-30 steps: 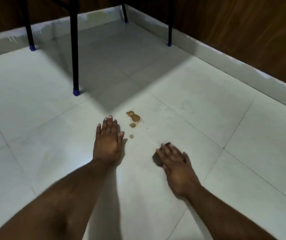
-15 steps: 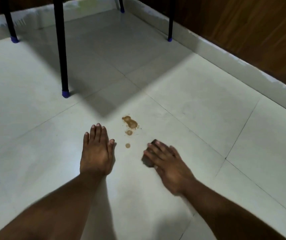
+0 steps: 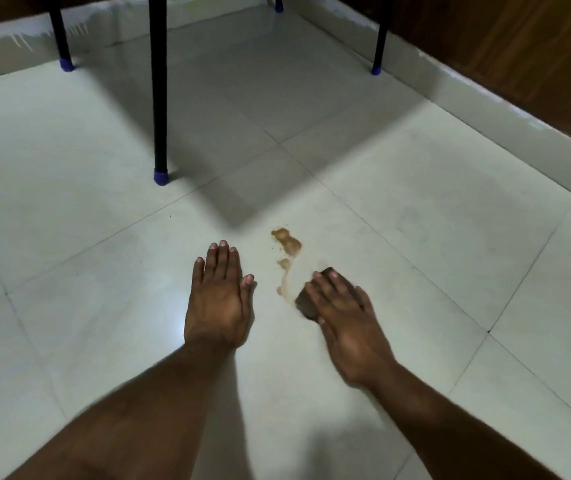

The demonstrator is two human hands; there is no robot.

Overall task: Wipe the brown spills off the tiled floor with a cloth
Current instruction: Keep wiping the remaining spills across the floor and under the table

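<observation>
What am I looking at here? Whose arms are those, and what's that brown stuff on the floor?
The camera sits on a person's head, looking down, so the arms are their own. No robot here, just two bare hands. The left hand lies flat on the white tiled floor, propping them up. The right hand presses a dark cloth onto the floor with straight fingers. The brown spill sits just beyond the cloth, and a pale brown smear runs from it towards the cloth. Farther back stand black furniture legs with blue feet, and a wooden wall on the right.
</observation>
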